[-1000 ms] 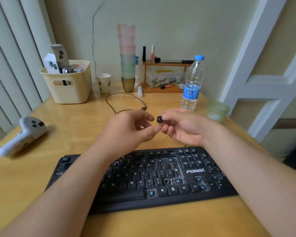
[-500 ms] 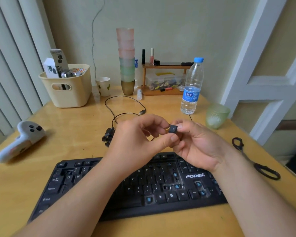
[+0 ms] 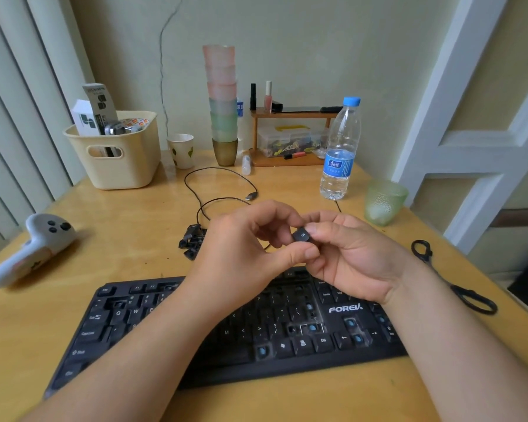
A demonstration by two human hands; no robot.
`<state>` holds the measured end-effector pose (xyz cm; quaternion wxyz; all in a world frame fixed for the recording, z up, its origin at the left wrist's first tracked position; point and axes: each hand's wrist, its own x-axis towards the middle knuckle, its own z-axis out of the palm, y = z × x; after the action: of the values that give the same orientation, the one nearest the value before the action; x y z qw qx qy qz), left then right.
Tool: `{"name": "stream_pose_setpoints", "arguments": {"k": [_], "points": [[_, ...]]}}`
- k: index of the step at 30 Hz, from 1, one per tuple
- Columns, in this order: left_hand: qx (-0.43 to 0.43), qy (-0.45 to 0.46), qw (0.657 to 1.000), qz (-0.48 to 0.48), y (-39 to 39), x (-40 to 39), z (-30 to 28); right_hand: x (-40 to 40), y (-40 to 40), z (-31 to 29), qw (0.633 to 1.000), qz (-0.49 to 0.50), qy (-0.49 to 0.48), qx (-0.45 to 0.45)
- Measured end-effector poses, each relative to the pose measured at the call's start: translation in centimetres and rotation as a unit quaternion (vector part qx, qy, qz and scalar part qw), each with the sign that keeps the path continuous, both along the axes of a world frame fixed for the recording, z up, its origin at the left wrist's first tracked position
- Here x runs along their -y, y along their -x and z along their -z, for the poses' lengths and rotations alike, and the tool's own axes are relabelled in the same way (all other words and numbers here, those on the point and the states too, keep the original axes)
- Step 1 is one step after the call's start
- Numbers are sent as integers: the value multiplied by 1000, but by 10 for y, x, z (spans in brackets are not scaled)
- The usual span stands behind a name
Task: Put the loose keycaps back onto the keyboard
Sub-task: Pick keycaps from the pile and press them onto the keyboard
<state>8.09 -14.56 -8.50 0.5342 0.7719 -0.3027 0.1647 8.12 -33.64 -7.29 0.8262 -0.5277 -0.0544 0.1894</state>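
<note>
A black keyboard [image 3: 342, 309] lies near the table's front edge, with several bare blue switch stems showing where caps are off. Above its top row both hands meet on one black keycap [image 3: 301, 235]. My left hand [image 3: 244, 254] pinches it with thumb and curled fingers. My right hand [image 3: 351, 254] pinches it from the other side. A small pile of loose black keycaps [image 3: 191, 243] sits on the table just left of my left hand, partly hidden by it.
A white game controller [image 3: 32, 248] lies at the left. Black scissors [image 3: 451, 278] lie at the right edge. Behind the hands are a black cable [image 3: 220, 184], a water bottle [image 3: 340, 153], a green glass [image 3: 383, 202], a cream basket [image 3: 116, 153], and stacked cups [image 3: 223, 105].
The view tilted downward and both hands came nearer to the keyboard with the keycap between them. The keycap pile and the scissors came into view.
</note>
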Motion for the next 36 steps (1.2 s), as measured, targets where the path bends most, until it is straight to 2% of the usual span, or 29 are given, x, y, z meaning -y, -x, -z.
{"name": "stream_pose_setpoints", "arguments": {"k": [5,8,12,15,20,22,24,26,29,32,34,36], "points": [[54,-30,998,-2,0,0,2,1,-1,1,1000,-3,27,11],[53,-34,998,-22,-1,0,3,1,0,3,998,7,50,30],[-22,-22,997,-64,-4,0,4,7,0,0,991,37,74,105],[-95,-5,994,-62,-6,1,3,8,-1,3,965,87,152,194],[-179,39,983,-25,-7,2,2,8,-6,13,866,186,307,347],[-185,39,982,-23,-7,2,2,10,-4,14,831,210,355,372],[-175,22,984,-29,-7,3,2,11,-1,8,775,214,423,418],[-169,16,985,-35,-6,3,2,10,-2,-6,707,180,500,466],[-165,25,986,-26,-1,7,0,14,-1,-39,621,77,607,490],[-163,30,986,7,9,16,0,19,10,-67,521,-2,674,524],[-151,17,988,25,17,24,1,25,20,-75,476,-37,694,538],[-140,7,989,44,23,31,3,34,29,-77,455,-53,705,541]]}}
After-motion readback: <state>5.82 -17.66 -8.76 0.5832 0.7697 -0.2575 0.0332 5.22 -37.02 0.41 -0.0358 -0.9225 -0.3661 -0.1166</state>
